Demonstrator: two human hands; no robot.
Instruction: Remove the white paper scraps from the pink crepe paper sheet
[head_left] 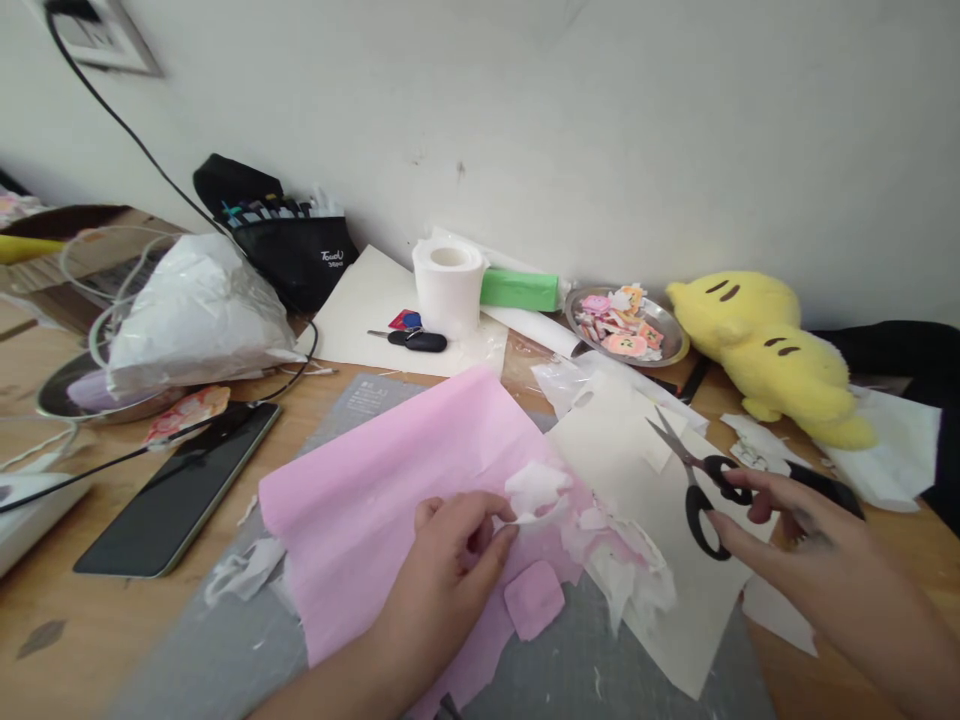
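Note:
My left hand (pixel 457 560) pinches the edge of a small white paper piece (pixel 536 490) above a large pink sheet (pixel 420 450). Black-handled scissors (pixel 694 475) are in my right hand (pixel 802 540), with finger and thumb at the handle loops and the blades parted, pointing up-left over a cream sheet (pixel 667 590). Just right of my left hand is a rounded pink square (pixel 534 600). Crumpled white and pink scraps (pixel 619 550) lie between the two hands.
A grey cutting mat (pixel 360 400) lies under the papers. Behind stand a white roll (pixel 450 285), a metal dish of cutouts (pixel 667 330) and a yellow plush toy (pixel 757 330). At left are a phone (pixel 180 490), a white plastic bag (pixel 199 310) and cables.

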